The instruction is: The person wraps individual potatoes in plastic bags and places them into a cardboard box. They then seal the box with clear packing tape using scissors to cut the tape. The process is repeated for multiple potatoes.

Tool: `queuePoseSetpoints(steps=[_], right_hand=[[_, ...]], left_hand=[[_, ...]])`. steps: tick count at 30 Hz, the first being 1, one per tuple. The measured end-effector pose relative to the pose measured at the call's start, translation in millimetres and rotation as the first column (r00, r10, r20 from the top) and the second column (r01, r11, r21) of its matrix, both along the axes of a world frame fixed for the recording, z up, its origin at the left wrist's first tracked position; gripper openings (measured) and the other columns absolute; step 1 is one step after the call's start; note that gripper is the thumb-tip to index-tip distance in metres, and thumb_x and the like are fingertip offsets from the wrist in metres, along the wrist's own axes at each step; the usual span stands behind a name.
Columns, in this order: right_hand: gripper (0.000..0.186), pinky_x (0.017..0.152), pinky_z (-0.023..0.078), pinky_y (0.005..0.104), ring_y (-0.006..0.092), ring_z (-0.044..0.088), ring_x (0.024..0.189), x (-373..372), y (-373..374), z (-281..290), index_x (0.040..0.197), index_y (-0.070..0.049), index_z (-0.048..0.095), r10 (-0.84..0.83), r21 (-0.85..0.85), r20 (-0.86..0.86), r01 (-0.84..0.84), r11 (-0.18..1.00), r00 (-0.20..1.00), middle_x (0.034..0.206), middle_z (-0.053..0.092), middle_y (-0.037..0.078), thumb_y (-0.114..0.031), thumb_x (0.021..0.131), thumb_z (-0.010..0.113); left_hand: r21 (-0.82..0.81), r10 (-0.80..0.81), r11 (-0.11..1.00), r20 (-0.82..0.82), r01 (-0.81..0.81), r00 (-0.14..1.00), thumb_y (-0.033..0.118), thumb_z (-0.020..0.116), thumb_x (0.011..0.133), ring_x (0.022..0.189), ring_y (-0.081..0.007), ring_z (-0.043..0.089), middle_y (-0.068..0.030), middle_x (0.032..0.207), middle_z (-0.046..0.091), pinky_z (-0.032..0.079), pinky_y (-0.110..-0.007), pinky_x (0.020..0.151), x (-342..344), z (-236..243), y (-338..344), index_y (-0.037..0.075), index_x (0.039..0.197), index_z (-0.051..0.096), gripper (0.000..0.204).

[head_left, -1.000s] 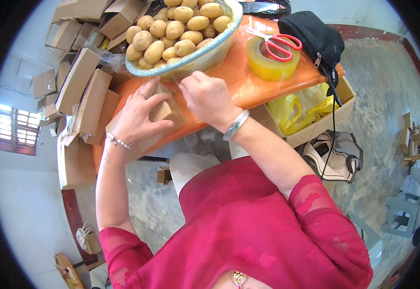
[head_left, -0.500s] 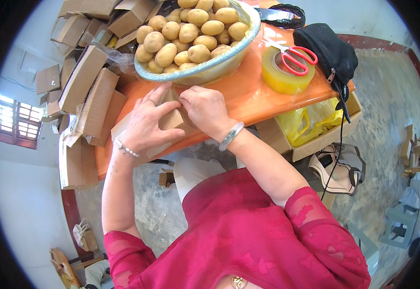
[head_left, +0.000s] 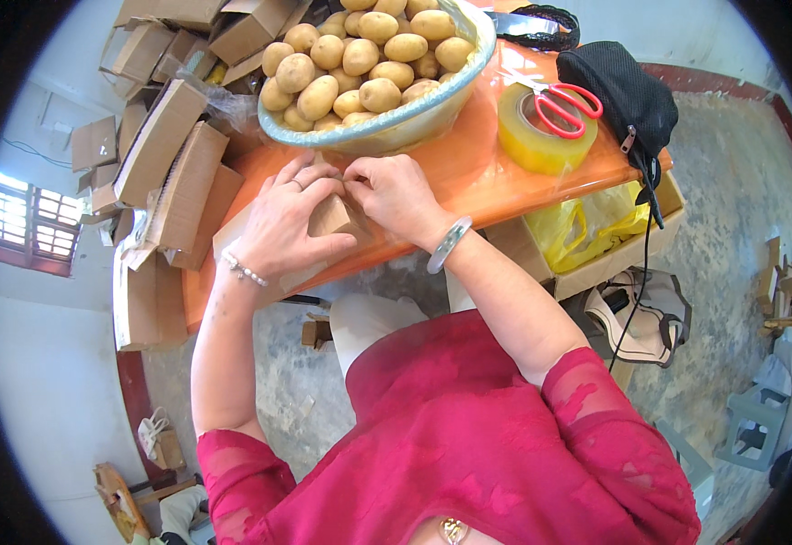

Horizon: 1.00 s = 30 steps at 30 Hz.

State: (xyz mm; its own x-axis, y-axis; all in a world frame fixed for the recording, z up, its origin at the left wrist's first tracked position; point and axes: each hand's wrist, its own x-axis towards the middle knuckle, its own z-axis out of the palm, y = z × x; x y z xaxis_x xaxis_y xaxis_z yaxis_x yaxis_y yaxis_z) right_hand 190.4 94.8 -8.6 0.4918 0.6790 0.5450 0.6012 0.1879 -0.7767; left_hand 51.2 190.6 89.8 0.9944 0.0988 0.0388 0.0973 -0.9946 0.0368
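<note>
My left hand (head_left: 296, 218) lies over a cardboard piece or box (head_left: 332, 220) on the orange table (head_left: 446, 186), with its thumb spread and fingers bent over the top. My right hand (head_left: 394, 195) is closed in a pinch at the top of that cardboard, beside my left fingertips; what is between its fingertips is too small to make out. Just beyond both hands stands a blue-rimmed basin (head_left: 317, 136) of several potatoes (head_left: 359, 57). At the right, red-handled scissors (head_left: 567, 111) lie on a roll of yellowish clear tape (head_left: 541, 154).
Cardboard boxes (head_left: 173, 173) are piled at the left. A black mesh bag (head_left: 614, 91) hangs over the right corner, above a box (head_left: 587, 282) with yellow plastic bags (head_left: 577, 227). A beige bag (head_left: 637, 327) lies on the floor, plastic stools (head_left: 755, 422) farther right.
My right hand has moved in to the top of the cardboard beside my left fingers. My left hand stays over the cardboard. The whole view has shifted slightly.
</note>
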Motion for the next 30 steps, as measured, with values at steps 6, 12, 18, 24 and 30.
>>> queuePoseSetpoints(steps=[6, 12, 18, 24, 30], right_hand=[[0.015, 0.068, 0.051, 0.0424, 0.0349, 0.065, 0.072, 3, -6, 3, 0.082, -0.005, 0.073, 0.131, -0.053, -0.066, -0.134, 0.99, 0.989, 0.076, 0.067, 0.018, -0.016, 0.078, 0.064], [0.017, 0.066, 0.052, 0.0376, 0.0282, 0.067, 0.067, 6, -6, -3, 0.086, -0.002, 0.073, 0.224, 0.029, -0.221, -0.224, 0.974, 0.949, 0.072, 0.068, 0.017, -0.013, 0.074, 0.067], [0.019, 0.055, 0.051, 0.0294, 0.0146, 0.063, 0.056, 0, -13, -9, 0.087, 0.003, 0.072, 0.351, 0.086, -0.55, -0.367, 0.926, 0.758, 0.066, 0.067, 0.012, -0.003, 0.071, 0.064], [0.019, 0.053, 0.052, 0.03, 0.0167, 0.063, 0.051, -10, -17, -1, 0.088, 0.003, 0.072, 0.18, -0.011, -0.575, -0.228, 0.974, 0.798, 0.063, 0.066, 0.014, -0.004, 0.074, 0.061], [0.016, 0.058, 0.053, 0.033, 0.0206, 0.066, 0.056, -10, -17, 1, 0.084, 0.002, 0.071, 0.135, -0.071, -0.522, -0.2, 0.977, 0.842, 0.065, 0.067, 0.015, -0.005, 0.074, 0.062]], left_hand=[[0.022, 0.003, 1.0, 0.002, -0.003, 1.0, 0.039, 0.072, 0.068, 0.131, -0.0385, 0.038, -0.0116, 0.127, 0.053, 0.034, -0.047, 0.107, 0, -1, -1, 0.006, 0.113, 0.058, 0.058], [0.036, -0.008, 0.999, 0.013, 0.007, 1.0, 0.037, 0.073, 0.067, 0.132, -0.0379, 0.038, -0.0111, 0.127, 0.054, 0.034, -0.047, 0.107, 0, -2, -2, 0.006, 0.113, 0.059, 0.057], [0.004, 0.008, 1.0, 0.027, -0.008, 1.0, 0.033, 0.074, 0.065, 0.131, -0.038, 0.038, -0.0105, 0.125, 0.055, 0.034, -0.047, 0.107, 1, -2, -5, 0.007, 0.109, 0.059, 0.053], [0.011, 0.014, 1.0, 0.02, -0.015, 1.0, 0.031, 0.074, 0.064, 0.131, -0.0379, 0.039, -0.01, 0.124, 0.055, 0.035, -0.047, 0.106, 1, 0, -4, 0.007, 0.107, 0.058, 0.051], [0.038, -0.008, 0.999, -0.004, 0.009, 1.0, 0.031, 0.074, 0.065, 0.132, -0.0382, 0.038, -0.0104, 0.127, 0.054, 0.035, -0.047, 0.107, 1, 0, -2, 0.007, 0.11, 0.059, 0.053]])
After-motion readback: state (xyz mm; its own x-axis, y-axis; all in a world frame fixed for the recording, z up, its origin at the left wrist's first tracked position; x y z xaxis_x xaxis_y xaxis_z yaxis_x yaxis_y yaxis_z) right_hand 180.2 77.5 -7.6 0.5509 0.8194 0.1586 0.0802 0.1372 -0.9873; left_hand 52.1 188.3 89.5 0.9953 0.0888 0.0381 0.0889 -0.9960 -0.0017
